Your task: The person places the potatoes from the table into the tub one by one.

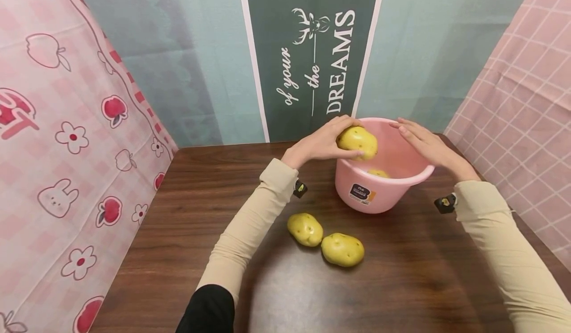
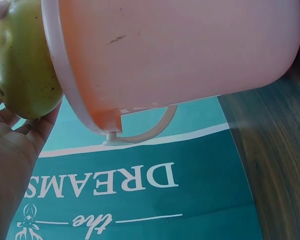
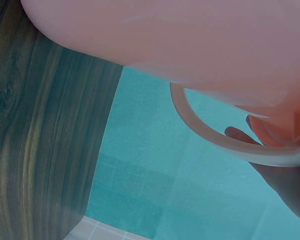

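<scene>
My left hand grips a yellow potato at the near-left rim of a pink bucket. In the left wrist view, thumb and fingers curl round the potato right beside the rim. My right hand lies with its fingers extended over the bucket's right rim. The right wrist view shows that hand partly hidden behind the bucket's pale curved handle. Inside the bucket, part of another potato shows above the near rim.
Two more potatoes lie close together on the brown wooden table in front of the bucket, a left one and a right one. A printed cloth hangs behind the table, with pink cloths at both sides.
</scene>
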### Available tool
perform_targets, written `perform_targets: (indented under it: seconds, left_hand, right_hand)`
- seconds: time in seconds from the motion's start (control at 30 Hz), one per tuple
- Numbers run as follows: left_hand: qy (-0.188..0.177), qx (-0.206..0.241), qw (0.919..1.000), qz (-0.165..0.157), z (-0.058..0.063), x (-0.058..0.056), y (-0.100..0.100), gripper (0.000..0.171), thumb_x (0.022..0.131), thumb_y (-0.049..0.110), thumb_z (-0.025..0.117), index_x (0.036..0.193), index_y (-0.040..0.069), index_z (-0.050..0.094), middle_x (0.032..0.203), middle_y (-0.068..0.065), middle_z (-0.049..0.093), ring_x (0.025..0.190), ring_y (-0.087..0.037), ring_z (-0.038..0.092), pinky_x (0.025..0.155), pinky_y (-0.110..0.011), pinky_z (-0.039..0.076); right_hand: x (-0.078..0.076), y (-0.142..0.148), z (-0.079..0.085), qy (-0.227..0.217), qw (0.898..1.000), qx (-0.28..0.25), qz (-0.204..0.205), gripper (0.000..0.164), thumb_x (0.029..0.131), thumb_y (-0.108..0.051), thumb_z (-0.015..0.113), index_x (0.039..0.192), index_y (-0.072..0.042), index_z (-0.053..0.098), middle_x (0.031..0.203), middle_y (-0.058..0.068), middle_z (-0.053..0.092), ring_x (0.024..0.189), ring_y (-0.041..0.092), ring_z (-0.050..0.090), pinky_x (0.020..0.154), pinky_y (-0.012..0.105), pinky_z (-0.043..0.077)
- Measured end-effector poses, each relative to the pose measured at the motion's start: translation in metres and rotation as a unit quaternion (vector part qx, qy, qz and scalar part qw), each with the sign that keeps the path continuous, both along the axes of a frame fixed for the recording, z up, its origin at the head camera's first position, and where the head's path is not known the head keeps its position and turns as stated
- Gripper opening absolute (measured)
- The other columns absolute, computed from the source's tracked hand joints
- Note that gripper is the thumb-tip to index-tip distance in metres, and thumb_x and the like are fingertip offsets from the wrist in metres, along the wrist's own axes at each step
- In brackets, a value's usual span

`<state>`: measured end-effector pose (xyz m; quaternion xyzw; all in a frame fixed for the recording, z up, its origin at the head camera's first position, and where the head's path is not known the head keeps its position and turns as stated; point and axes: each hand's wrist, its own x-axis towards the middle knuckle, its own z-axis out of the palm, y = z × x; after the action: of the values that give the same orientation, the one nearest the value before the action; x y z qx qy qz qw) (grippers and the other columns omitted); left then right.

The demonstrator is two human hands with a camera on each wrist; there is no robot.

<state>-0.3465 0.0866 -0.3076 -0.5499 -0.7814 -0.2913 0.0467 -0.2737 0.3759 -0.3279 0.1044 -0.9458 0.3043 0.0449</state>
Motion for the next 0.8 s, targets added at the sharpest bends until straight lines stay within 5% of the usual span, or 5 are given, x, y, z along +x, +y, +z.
perform_targets:
  seconds: [0.37,0.8]
  left_hand:
    - [-0.021,-0.002,0.9998,-0.004,-0.006,0.002,-0.003,0.063,0.079,0.048,0.067,0.132,0.020,0.047,0.121,0.003,0.050,0.110,-0.008,0.042,0.091,-0.017,0.034]
    - [-0.013,0.012,0.9994,0.029,-0.032,-0.001,-0.041,0.061,0.081,0.051,0.064,0.130,0.019,0.049,0.125,0.005,0.049,0.113,-0.004,0.037,0.099,-0.017,0.030]
  right_hand:
    - [0.003,-0.003,0.000,-0.013,1.000,-0.003,-0.012,0.055,0.100,-0.043,0.028,0.144,-0.011,0.033,0.153,0.015,0.016,0.139,0.040,0.010,0.104,0.065,0.008]
    - [0.003,-0.004,0.001,-0.013,1.000,0.013,-0.010,0.051,0.101,-0.041,0.027,0.144,-0.014,0.033,0.154,0.015,0.014,0.139,0.040,0.008,0.102,0.068,0.007]
